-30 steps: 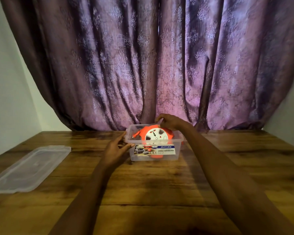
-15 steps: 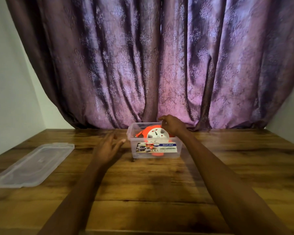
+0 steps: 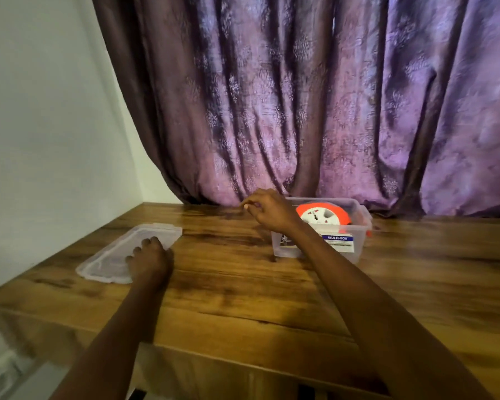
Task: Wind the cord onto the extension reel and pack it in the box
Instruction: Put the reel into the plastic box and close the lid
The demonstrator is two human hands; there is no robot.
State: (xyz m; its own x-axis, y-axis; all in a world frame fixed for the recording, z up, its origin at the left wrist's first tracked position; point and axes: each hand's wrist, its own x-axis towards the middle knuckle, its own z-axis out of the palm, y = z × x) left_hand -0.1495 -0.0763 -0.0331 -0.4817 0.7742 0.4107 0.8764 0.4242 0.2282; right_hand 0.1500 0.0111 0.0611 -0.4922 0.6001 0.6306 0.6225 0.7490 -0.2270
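Note:
The orange and white extension reel lies inside the clear plastic box, which stands near the curtain and has a blue label on its front. The box's clear lid lies flat on the table at the left. My left hand rests on the lid's near right edge, with fingers curled over the top. My right hand hovers just left of the box's left end, fingers loosely pinched with nothing in them. My right forearm hides the box's front left corner.
The wooden table runs to a white wall on the left and a purple curtain at the back. Its near edge crosses the bottom of the view.
My left hand left the box and moved left onto the lid. My right hand lifted off the reel and drew left, past the box's end. The view turned left.

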